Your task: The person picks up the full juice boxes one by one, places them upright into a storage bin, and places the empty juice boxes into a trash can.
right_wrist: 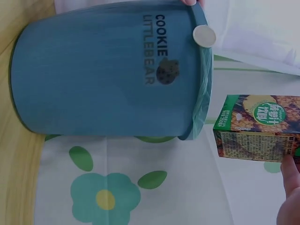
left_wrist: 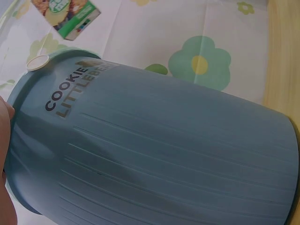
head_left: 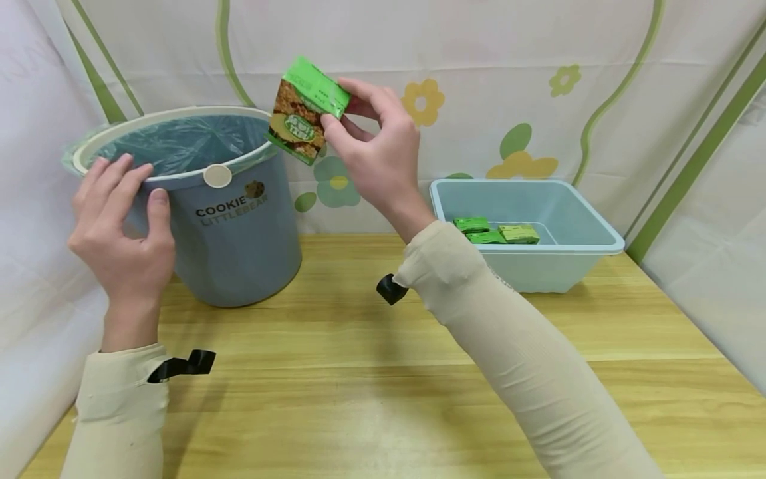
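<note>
My right hand [head_left: 383, 143] pinches a juice carton [head_left: 302, 113] by its upper right end, between thumb and fingers. The carton is tilted, green and brown with a fruit print, and hangs in the air just right of the bin's rim. In the right wrist view the carton [right_wrist: 255, 124] shows two printed faces. My left hand [head_left: 122, 223] rests on the near left rim of a blue bin [head_left: 239, 246], its fingers fairly straight over the edge and the thumb outside. A clear plastic liner [head_left: 203, 143] covers the bin's inside; its bottom is hidden.
A light blue tub [head_left: 520, 266] stands at the right of the wooden table [head_left: 335, 386], with several flat green packs [head_left: 519, 233] inside. Behind everything hangs a white cloth [head_left: 371, 40] with a flower print. Black straps [head_left: 391, 289] stick out from the sleeve cuffs.
</note>
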{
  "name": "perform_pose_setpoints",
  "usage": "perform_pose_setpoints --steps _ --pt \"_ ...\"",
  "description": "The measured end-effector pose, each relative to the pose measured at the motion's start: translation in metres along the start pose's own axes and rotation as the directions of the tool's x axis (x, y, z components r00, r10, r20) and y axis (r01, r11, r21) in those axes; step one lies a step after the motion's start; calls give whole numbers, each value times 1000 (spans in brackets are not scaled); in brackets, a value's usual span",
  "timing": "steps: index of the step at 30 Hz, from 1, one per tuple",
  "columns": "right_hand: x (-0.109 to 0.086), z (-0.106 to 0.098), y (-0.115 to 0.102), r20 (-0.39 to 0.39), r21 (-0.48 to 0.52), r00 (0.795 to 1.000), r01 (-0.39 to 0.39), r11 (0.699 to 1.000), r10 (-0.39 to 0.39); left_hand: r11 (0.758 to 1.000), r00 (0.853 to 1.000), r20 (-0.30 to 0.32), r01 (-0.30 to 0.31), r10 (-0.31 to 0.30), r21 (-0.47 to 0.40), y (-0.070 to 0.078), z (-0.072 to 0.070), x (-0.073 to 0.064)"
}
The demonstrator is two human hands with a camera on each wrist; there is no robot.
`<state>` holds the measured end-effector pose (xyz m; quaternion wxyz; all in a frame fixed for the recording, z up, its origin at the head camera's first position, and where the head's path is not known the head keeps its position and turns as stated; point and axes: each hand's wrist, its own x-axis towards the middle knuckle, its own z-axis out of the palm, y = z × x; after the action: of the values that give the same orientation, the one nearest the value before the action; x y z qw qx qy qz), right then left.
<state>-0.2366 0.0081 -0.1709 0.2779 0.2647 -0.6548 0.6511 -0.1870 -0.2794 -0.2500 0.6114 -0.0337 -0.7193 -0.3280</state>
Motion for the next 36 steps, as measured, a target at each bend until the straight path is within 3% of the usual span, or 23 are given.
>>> perform_pose_setpoints --steps 6,12,18,23,36 --pt "4 12 -10 0 55 1000 12 998 -12 1000 1000 0 0 0 -3 -1 1 0" --pt "7 26 -17 31 48 1000 -9 999 7 1000 1000 9 -5 5 4 -3 2 0" --pt "5 42 -10 2 74 999 -42 996 42 1000 1000 10 -3 3 1 -4 3 -1" --pt "4 52 -2 -19 93 994 -110 990 112 1000 1000 8 2 -2 -4 5 3 -2" --pt "-6 66 16 45 -34 969 -240 970 241 1000 1000 11 -1 1 2 -3 4 -2"
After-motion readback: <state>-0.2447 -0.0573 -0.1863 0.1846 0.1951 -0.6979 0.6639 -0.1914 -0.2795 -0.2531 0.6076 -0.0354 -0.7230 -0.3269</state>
